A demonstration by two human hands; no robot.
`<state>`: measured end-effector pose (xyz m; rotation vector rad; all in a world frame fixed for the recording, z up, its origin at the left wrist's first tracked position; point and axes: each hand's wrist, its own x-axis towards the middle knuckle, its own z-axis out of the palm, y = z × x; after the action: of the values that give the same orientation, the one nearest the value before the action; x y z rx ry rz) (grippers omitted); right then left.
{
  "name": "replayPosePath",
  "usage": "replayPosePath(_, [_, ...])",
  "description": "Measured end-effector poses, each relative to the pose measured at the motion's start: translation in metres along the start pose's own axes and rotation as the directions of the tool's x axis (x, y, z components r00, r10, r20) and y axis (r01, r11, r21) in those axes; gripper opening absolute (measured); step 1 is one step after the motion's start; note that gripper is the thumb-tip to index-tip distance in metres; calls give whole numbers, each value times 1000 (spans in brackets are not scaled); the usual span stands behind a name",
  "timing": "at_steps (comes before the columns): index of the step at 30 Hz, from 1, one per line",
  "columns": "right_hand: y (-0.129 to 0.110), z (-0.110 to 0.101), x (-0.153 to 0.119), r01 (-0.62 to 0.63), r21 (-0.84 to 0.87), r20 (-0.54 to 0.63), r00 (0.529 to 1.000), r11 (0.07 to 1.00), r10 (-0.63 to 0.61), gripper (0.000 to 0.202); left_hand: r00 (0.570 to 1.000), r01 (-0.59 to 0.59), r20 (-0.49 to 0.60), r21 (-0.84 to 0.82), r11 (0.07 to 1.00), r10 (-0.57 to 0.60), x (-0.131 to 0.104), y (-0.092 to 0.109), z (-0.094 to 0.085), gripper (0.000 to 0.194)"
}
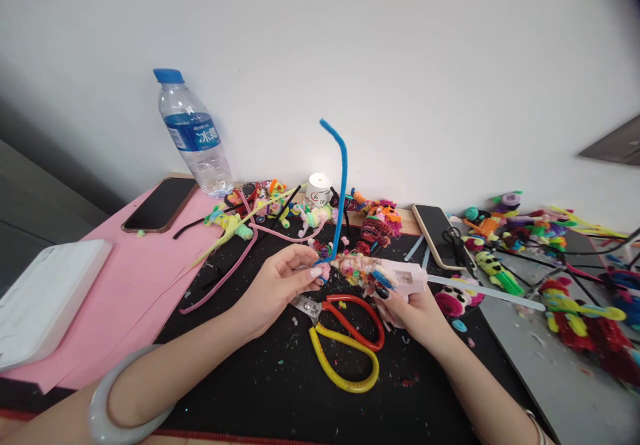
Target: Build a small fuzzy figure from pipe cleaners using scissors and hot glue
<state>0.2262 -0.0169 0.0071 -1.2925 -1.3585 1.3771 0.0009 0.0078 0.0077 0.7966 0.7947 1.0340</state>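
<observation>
My left hand [280,278] pinches a small pink and blue fuzzy piece [324,272], from which a long blue pipe cleaner [343,185] rises and bends at its top. My right hand [417,315] is wrapped round a white hot glue gun [405,276], its front crusted with colourful bits. A translucent glue stick [485,290] sticks out of the gun's back. The nozzle points left, close to the pink and blue piece; whether they touch, I cannot tell. Below both hands lie scissors [345,382] with one red and one yellow handle, their blades partly hidden by my left hand.
Pipe-cleaner figures [495,272] crowd the right side and back of the black mat [240,392]. A water bottle [193,135] leans against the wall. Around the work lie a dark phone [159,204], a second phone [443,235], a white box [50,298] and a paper cup [319,190].
</observation>
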Motion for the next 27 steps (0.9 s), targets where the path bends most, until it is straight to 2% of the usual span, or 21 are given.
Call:
replayPosePath(13, [3, -3, 0, -24, -11, 27, 999, 1000, 24, 40, 1000, 2, -16, 6, 1000, -2, -1, 0, 0, 17])
replayPosePath(19, [3, -3, -2, -39, -20, 12, 999, 999, 39, 44, 1000, -13, -1, 5, 1000, 13, -1, 0, -1, 15])
replayPosePath(27, [1, -2, -2, -44, -17, 15, 999, 999, 44, 44, 999, -9, -40, 25, 1000, 10, 0, 2, -1, 17])
